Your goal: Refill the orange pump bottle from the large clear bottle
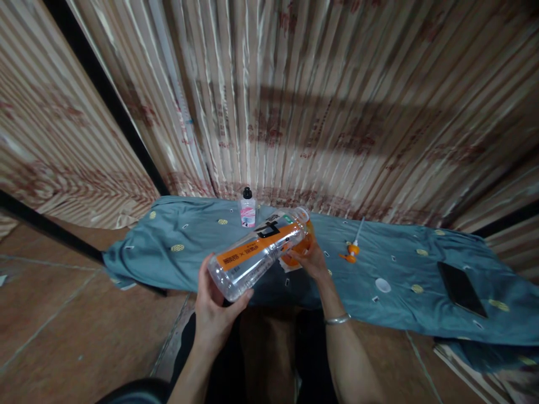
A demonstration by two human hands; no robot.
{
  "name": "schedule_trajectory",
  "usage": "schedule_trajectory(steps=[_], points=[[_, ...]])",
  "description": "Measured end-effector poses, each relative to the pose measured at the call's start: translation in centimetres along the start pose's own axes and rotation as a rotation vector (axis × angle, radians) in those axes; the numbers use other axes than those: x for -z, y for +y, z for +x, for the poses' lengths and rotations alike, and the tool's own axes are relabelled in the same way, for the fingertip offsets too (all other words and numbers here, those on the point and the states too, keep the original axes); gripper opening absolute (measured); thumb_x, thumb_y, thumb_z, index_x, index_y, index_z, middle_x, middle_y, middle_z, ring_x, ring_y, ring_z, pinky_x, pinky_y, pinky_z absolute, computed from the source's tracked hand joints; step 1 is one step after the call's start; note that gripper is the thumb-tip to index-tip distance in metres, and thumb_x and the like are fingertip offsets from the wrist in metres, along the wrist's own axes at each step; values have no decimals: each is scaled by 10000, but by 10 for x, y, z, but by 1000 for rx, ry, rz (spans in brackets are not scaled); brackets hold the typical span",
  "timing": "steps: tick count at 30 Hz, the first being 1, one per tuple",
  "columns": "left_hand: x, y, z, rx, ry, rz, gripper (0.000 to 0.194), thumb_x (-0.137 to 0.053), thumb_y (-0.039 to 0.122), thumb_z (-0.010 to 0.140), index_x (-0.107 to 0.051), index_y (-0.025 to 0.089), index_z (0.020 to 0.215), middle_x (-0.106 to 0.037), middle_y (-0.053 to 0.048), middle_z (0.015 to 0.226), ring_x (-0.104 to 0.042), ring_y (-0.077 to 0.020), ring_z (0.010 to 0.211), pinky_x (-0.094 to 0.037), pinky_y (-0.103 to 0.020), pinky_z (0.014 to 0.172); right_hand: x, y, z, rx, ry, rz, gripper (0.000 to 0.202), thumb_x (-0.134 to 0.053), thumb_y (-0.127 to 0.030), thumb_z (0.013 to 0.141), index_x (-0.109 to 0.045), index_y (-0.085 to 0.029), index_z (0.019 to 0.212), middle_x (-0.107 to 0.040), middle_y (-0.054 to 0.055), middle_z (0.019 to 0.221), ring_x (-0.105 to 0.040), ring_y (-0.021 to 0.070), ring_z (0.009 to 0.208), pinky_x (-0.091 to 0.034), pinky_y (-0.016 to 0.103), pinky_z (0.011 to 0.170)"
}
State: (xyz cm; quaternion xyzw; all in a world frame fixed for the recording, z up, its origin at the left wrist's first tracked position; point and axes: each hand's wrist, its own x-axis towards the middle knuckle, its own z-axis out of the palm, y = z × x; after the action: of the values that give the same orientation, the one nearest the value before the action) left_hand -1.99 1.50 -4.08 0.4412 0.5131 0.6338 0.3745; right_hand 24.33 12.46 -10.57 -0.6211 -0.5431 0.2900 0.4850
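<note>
My left hand (217, 306) is wrapped round the base of a large clear plastic bottle (256, 252) with an orange and grey label. The bottle lies tilted in the air, its neck raised toward the right. Behind that neck, my right hand (311, 258) grips an orange bottle (295, 259), partly hidden by the clear one. Whether the two bottles touch, I cannot tell. An orange pump top (352, 250) with a pale tube lies on the cloth, right of my right hand. Farther right is a white round cap or lid (383, 285).
A small clear bottle (248, 210) with a black cap and pink label stands at the back of the bench covered in blue-green cloth (202, 224). A dark phone or tablet (462, 289) lies at the right. Striped sheeting (295, 112) hangs behind; black poles (113, 112) slant at the left.
</note>
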Motion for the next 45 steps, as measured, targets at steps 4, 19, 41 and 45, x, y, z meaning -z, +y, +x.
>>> schedule_trajectory(steps=[4, 19, 41, 45], points=[[1, 0, 0, 9, -15, -9, 1008, -997, 358, 559, -484, 254, 1420, -660, -139, 1385, -692, -343, 1284, -553, -476, 1112, -3, -4, -2, -23, 44, -49, 723, -904, -463, 643, -625, -244, 1273, -793, 100, 1148, -760, 376, 1113, -602, 514, 942], [-7, 4, -2, 4, 39, -29, 997, -986, 413, 551, -514, 241, 1412, -661, -149, 1367, -692, -352, 1267, -525, -513, 1132, -5, -9, -2, -52, 61, -47, 723, -898, -420, 648, -604, -241, 1283, -793, 94, 1142, -761, 374, 1125, -593, 530, 983], [-7, 14, 3, -66, 72, 35, 957, -1002, 435, 506, -569, 229, 1334, -682, -116, 1290, -707, -333, 1190, -583, -473, 1049, -10, -4, -1, -32, 79, -73, 680, -883, -438, 679, -613, -249, 1273, -778, 71, 1068, -768, 362, 1097, -605, 513, 979], [-7, 15, 3, -53, 67, 32, 959, -1001, 462, 517, -564, 233, 1339, -681, -113, 1287, -703, -332, 1199, -570, -486, 1071, -12, -5, -2, -22, 94, -59, 673, -881, -444, 677, -608, -245, 1259, -788, 79, 1084, -767, 350, 1085, -606, 511, 980]])
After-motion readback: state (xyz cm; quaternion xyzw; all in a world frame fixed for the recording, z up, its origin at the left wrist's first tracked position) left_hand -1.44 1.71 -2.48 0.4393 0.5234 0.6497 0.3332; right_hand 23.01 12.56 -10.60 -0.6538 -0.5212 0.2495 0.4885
